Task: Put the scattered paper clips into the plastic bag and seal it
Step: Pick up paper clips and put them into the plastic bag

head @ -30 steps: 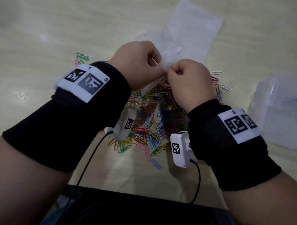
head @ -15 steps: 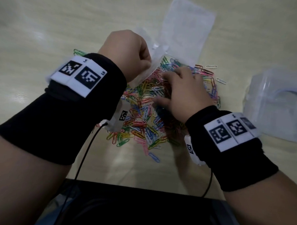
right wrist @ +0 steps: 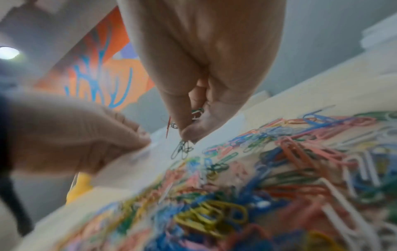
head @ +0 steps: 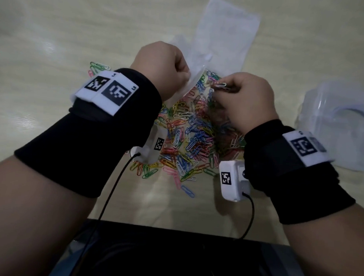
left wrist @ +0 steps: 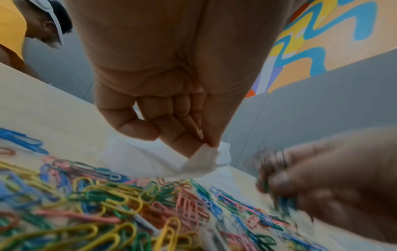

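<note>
Clips of coloured wire, the scattered paper clips (head: 189,138), lie in one dense heap near the middle of the pale wooden table (head: 56,51), toward its near edge, far too many and too tangled to count, with a few strays off to the left of the heap and one blue clip alone on its near side. At the far side of the heap the small clear plastic bag (head: 194,80) is lifted by one corner of its mouth, and the left hand (head: 159,64) pinches that corner between thumb and curled forefinger, as the left wrist view shows plainly (left wrist: 206,158); held up like this, the mouth probably hangs slack and open toward the other hand. The right hand (head: 246,98) is clenched round a small bunch of clips, several of them sticking out past the fingertips (right wrist: 182,149), and it sits just beside the bag's raised edge without touching it, so the bunch looks about to be fed in. How many clips are in that bunch I cannot tell, and whether any are already inside the bag is not visible either. Beyond the bag one white sheet of paper or thin plastic (head: 226,34) lies flat toward the far edge. One clear plastic container (head: 338,122) sits at the right edge, well apart from the heap. Nearly the whole heap is still loose, so I judge the task barely begun, with sealing a long way off.
</note>
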`<action>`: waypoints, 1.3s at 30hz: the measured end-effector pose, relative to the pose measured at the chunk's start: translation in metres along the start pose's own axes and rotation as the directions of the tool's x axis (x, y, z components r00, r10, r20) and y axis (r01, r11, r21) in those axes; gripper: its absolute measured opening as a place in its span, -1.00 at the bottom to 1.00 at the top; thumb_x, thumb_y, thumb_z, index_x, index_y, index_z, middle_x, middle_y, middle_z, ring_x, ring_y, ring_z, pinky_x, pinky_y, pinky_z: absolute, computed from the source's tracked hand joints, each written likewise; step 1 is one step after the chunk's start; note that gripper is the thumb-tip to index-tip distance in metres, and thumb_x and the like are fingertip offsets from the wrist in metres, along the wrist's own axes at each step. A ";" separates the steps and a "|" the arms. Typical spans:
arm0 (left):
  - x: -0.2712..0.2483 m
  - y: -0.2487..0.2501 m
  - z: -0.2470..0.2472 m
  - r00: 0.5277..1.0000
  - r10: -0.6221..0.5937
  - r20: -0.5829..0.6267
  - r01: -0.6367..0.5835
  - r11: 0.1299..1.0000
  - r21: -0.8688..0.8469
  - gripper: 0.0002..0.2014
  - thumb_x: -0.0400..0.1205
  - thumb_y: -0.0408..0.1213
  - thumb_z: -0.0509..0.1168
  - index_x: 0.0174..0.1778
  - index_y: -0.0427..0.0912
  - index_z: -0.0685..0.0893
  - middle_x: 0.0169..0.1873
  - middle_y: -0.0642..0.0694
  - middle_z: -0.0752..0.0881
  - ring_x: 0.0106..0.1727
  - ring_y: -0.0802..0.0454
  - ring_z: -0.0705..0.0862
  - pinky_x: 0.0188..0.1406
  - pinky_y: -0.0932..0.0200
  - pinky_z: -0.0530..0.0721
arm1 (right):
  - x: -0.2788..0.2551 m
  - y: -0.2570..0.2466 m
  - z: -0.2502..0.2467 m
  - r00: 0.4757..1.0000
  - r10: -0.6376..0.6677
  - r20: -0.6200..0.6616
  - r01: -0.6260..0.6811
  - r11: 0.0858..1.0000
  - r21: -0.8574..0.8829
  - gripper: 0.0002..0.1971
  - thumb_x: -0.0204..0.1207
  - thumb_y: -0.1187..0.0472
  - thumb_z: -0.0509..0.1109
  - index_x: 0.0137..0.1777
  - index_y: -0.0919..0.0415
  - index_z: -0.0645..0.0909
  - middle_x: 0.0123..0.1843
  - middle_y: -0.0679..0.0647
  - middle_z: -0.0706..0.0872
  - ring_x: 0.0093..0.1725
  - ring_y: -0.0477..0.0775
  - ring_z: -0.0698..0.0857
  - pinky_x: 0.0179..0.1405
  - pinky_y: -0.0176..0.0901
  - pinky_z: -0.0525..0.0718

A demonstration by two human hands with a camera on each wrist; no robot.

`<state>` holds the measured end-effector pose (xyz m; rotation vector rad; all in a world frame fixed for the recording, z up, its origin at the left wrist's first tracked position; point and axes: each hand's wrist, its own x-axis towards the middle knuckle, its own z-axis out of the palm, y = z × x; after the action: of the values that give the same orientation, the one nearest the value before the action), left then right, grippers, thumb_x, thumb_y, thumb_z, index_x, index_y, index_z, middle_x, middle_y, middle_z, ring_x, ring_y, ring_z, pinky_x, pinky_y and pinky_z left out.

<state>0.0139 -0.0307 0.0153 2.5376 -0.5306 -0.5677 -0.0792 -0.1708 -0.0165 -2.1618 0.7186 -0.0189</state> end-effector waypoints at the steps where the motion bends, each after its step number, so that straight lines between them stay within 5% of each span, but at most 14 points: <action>1: 0.000 0.001 0.002 1.000 -0.002 0.005 0.002 1.000 0.000 -0.81 0.58 -0.27 0.28 -0.19 -0.25 0.78 -0.32 -0.05 0.73 -0.16 -0.06 0.70 -0.17 0.20 0.46 | -0.001 -0.002 -0.003 0.999 0.051 0.010 -0.051 0.987 0.149 -0.91 0.38 0.24 0.53 -0.21 0.01 0.73 -0.31 -0.05 0.78 -0.23 0.00 0.77 -0.10 -0.06 0.77; 5: -0.001 0.008 0.010 0.999 0.025 0.031 -0.025 1.000 -0.006 -0.79 0.59 -0.26 0.27 -0.21 -0.26 0.78 -0.19 -0.21 0.82 -0.08 -0.15 0.74 -0.15 0.15 0.53 | -0.003 -0.013 -0.007 0.978 0.113 0.175 -0.195 0.789 0.583 -0.85 0.42 0.46 0.49 -0.19 0.18 0.71 -0.35 0.04 0.74 -0.38 -0.05 0.73 -0.19 -0.15 0.79; 10: -0.005 0.014 0.019 0.997 0.030 0.071 -0.026 0.998 -0.061 -0.76 0.61 -0.29 0.21 -0.19 -0.33 0.73 -0.16 -0.29 0.80 -0.07 -0.21 0.72 -0.22 0.08 0.57 | -0.007 -0.010 0.003 0.931 0.185 0.315 -0.351 0.691 0.632 -0.81 0.48 0.49 0.42 -0.22 0.19 0.67 -0.43 0.02 0.71 -0.49 -0.10 0.66 -0.38 -0.21 0.68; 17: -0.005 0.011 0.030 0.981 -0.096 0.170 0.141 0.949 -0.282 -0.77 0.64 -0.34 0.11 -0.09 -0.45 0.59 -0.24 -0.32 0.56 -0.18 -0.13 0.51 0.05 -0.22 0.63 | -0.005 0.009 0.012 0.963 0.155 0.221 -0.234 0.887 0.399 -0.87 0.39 0.44 0.48 -0.21 0.19 0.74 -0.34 0.15 0.76 -0.40 0.04 0.74 -0.28 -0.03 0.74; 19: -0.005 0.011 0.032 0.977 -0.109 0.182 0.160 0.942 -0.294 -0.76 0.65 -0.34 0.08 -0.04 -0.43 0.58 -0.21 -0.31 0.54 -0.15 -0.12 0.51 0.05 -0.19 0.63 | -0.006 0.008 0.011 0.971 0.115 0.210 -0.180 0.928 0.327 -0.90 0.35 0.38 0.50 -0.26 0.16 0.74 -0.34 0.17 0.78 -0.37 0.10 0.76 -0.20 0.09 0.79; 23: -0.005 0.011 0.035 0.973 -0.096 0.211 0.169 0.918 -0.359 -0.83 0.65 -0.33 0.07 -0.11 -0.26 0.56 -0.20 -0.26 0.54 -0.15 -0.11 0.49 -0.06 -0.09 0.58 | -0.004 0.006 0.007 0.951 0.114 0.287 -0.217 0.907 0.360 -0.80 0.43 0.44 0.43 -0.28 0.14 0.74 -0.37 0.11 0.73 -0.48 -0.01 0.70 -0.31 -0.13 0.68; 26: -0.008 0.014 0.037 0.963 -0.077 0.258 0.180 0.895 -0.408 -0.85 0.63 -0.35 0.08 -0.16 -0.18 0.54 -0.21 -0.26 0.54 -0.18 -0.12 0.51 -0.15 -0.01 0.55 | 0.001 0.006 0.006 0.940 0.118 0.321 -0.194 0.957 0.217 -0.79 0.42 0.43 0.43 -0.29 0.12 0.75 -0.44 -0.02 0.69 -0.48 -0.05 0.72 -0.32 -0.12 0.75; 28: -0.010 0.016 0.038 0.959 -0.062 0.276 0.172 0.901 -0.398 -0.84 0.63 -0.35 0.07 -0.17 -0.17 0.55 -0.26 -0.23 0.55 -0.19 -0.11 0.51 -0.18 0.06 0.51 | 0.002 0.006 0.004 0.939 0.122 0.323 -0.174 0.975 0.136 -0.70 0.40 0.43 0.43 -0.48 0.09 0.70 -0.60 -0.12 0.63 -0.52 -0.06 0.70 -0.43 -0.18 0.68; 31: -0.009 0.016 0.037 0.958 -0.051 0.283 0.146 0.934 -0.327 -0.80 0.65 -0.35 0.06 -0.08 -0.23 0.61 -0.30 -0.21 0.58 -0.09 -0.20 0.52 -0.16 0.16 0.40 | 0.002 0.005 0.003 0.929 0.165 0.332 -0.261 0.926 0.271 -0.64 0.41 0.49 0.40 -0.53 0.10 0.71 -0.55 -0.03 0.68 -0.51 -0.03 0.68 -0.38 -0.22 0.67; 35: -0.010 0.015 0.038 0.960 -0.028 0.277 0.102 0.962 -0.255 -0.78 0.66 -0.34 0.10 0.03 -0.28 0.64 0.06 -0.39 0.68 0.14 -0.30 0.61 -0.15 0.19 0.39 | -0.002 0.002 0.004 0.884 0.231 0.406 -0.443 0.693 0.569 -0.73 0.51 0.60 0.29 -0.28 0.30 0.66 -0.35 0.14 0.69 -0.43 -0.07 0.70 -0.39 -0.37 0.71; 39: -0.013 0.017 0.035 0.967 -0.020 0.255 0.095 0.954 -0.283 -0.78 0.64 -0.37 0.05 -0.12 -0.24 0.62 0.00 -0.41 0.69 0.02 -0.29 0.60 -0.10 0.04 0.54 | -0.005 0.002 0.006 0.886 0.202 0.417 -0.395 0.800 0.452 -0.64 0.41 0.69 0.21 -0.21 0.26 0.69 -0.18 0.25 0.72 -0.16 0.12 0.73 -0.12 -0.16 0.77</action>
<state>-0.0177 -0.0513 0.0001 2.2181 -0.4224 -0.9243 -0.0829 -0.1652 -0.0206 -1.4489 0.7400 0.3016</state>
